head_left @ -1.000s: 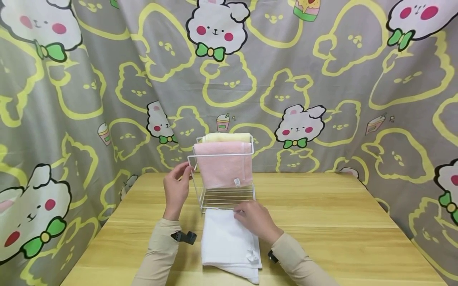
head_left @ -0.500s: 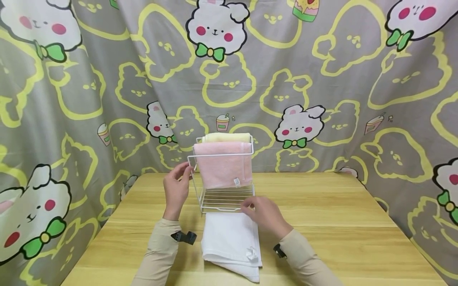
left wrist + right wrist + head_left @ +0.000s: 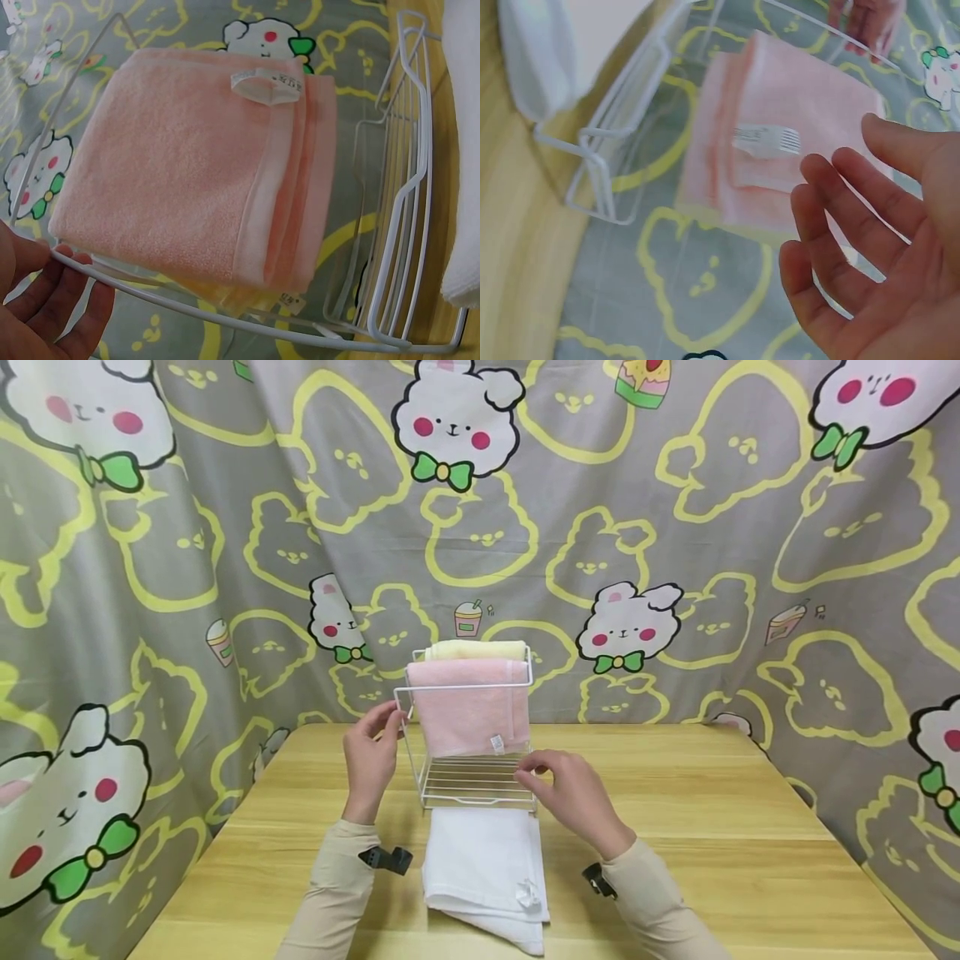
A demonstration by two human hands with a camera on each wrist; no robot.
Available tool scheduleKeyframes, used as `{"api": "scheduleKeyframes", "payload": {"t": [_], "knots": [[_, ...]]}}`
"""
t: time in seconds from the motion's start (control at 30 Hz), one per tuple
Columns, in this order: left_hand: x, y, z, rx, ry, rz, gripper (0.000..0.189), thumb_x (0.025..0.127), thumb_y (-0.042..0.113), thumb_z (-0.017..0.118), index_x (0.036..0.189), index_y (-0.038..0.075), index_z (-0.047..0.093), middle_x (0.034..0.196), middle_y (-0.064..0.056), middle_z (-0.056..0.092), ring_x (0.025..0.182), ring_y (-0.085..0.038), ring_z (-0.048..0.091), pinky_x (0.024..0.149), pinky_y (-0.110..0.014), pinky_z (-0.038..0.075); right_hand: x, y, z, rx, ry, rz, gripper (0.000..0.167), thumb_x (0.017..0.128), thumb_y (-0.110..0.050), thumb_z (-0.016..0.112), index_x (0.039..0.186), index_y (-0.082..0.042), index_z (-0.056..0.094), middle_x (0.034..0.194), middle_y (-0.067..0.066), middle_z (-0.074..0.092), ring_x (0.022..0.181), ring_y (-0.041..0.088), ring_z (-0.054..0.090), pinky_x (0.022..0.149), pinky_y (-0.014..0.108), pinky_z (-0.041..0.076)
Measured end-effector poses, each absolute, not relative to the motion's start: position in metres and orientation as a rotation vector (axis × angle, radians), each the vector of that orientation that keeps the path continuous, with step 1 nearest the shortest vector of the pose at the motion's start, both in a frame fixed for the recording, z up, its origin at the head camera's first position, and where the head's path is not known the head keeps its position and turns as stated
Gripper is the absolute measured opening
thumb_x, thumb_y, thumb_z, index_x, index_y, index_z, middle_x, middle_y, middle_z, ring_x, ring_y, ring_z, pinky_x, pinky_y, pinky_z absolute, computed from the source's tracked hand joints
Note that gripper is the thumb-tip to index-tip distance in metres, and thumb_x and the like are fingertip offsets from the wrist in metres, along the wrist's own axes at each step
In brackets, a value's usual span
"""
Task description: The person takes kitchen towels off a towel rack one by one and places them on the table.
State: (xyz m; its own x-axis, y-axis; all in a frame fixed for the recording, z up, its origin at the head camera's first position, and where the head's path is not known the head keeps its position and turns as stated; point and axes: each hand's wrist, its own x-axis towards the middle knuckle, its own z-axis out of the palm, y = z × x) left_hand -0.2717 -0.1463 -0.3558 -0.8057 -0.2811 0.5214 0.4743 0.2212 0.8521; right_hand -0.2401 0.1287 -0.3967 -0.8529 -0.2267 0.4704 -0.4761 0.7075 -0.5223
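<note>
My left hand (image 3: 371, 752) pinches the left side wire of a white wire rack (image 3: 465, 687) between thumb and fingers. A folded pink towel (image 3: 472, 714) with a small white tag hangs over the rack's upper part, and a pale yellow towel (image 3: 480, 649) hangs behind it. In front of the rack's lower shelf lies a folded white towel (image 3: 480, 860), one corner sticking out toward me. By the rack's right side my right hand (image 3: 573, 789) is raised. Its fingers (image 3: 832, 217) are loosely bent with nothing between them in the right wrist view.
The rack stands on a light wood table (image 3: 675, 843). Behind it and at both sides hangs a grey curtain (image 3: 555, 527) with cartoon rabbits and yellow outlines. Each sleeved forearm wears a black strap (image 3: 386, 858) near the wrist.
My right hand has left the white towel's far edge and moved up and to the right. The white towel's far edge has slipped slightly toward me. My left hand stays on the rack.
</note>
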Motion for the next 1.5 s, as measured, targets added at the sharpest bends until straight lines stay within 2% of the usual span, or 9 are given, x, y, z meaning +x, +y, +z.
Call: {"api": "scheduleKeyframes", "payload": {"t": [0.4,0.63,0.87,0.97,1.2,1.37,1.5], "knots": [[-0.27,-0.146,-0.353,-0.196,-1.908,-1.65,0.018,0.098,-0.006,0.063,0.112,-0.016,0.068,0.105,-0.037,0.069,0.099,-0.049,0.067,0.081,-0.035,0.066,-0.234,0.135,-0.364,0.569,-2.287,1.012,0.017,0.095,-0.025,0.076,0.107,-0.013,0.078,0.098,-0.003,0.077,0.09,0.013,0.07,0.082,0.042,0.063],[-0.269,-0.147,-0.354,-0.188,-1.905,-1.658,0.018,0.098,-0.005,0.063,0.111,-0.016,0.068,0.104,-0.036,0.069,0.1,-0.05,0.066,0.081,-0.035,0.066,-0.241,0.129,-0.349,0.642,-2.213,1.005,0.026,0.095,-0.027,0.076,0.113,-0.008,0.077,0.105,0.001,0.077,0.095,0.018,0.071,0.083,0.04,0.063],[-0.269,-0.147,-0.354,-0.189,-1.912,-1.639,0.017,0.097,-0.006,0.064,0.11,-0.016,0.069,0.102,-0.034,0.071,0.097,-0.045,0.068,0.08,-0.034,0.067,-0.249,0.121,-0.328,0.725,-2.144,0.977,0.023,0.094,-0.022,0.077,0.113,-0.009,0.077,0.105,0.003,0.077,0.093,0.017,0.071,0.082,0.037,0.064],[-0.27,-0.147,-0.355,-0.189,-1.912,-1.634,0.017,0.097,-0.006,0.064,0.11,-0.016,0.069,0.102,-0.034,0.071,0.095,-0.043,0.068,0.08,-0.033,0.067,-0.255,0.118,-0.318,0.739,-2.13,0.979,0.023,0.093,-0.022,0.077,0.112,-0.009,0.076,0.104,0.003,0.077,0.094,0.019,0.071,0.082,0.039,0.064],[-0.271,-0.148,-0.355,-0.19,-1.912,-1.639,0.017,0.097,-0.005,0.064,0.11,-0.015,0.069,0.102,-0.034,0.071,0.097,-0.045,0.068,0.081,-0.035,0.066,-0.27,0.108,-0.303,0.751,-2.065,1.04,0.024,0.093,-0.022,0.078,0.111,-0.007,0.076,0.105,0.005,0.077,0.093,0.019,0.07,0.082,0.037,0.063],[-0.272,-0.148,-0.357,-0.179,-1.921,-1.627,0.016,0.097,-0.005,0.064,0.109,-0.015,0.069,0.101,-0.032,0.072,0.095,-0.039,0.069,0.082,-0.04,0.066,-0.282,0.101,-0.298,0.741,-2.052,1.031,0.024,0.092,-0.022,0.079,0.111,-0.006,0.077,0.105,0.006,0.076,0.093,0.021,0.07,0.083,0.036,0.063],[-0.273,-0.147,-0.358,-0.172,-1.912,-1.634,0.016,0.097,-0.005,0.065,0.109,-0.014,0.07,0.101,-0.032,0.072,0.092,-0.027,0.07,0.081,-0.037,0.066,-0.291,0.096,-0.294,0.743,-2.068,1.013,0.027,0.093,-0.024,0.078,0.112,-0.006,0.076,0.106,0.007,0.076,0.095,0.022,0.069,0.084,0.039,0.063]]}}
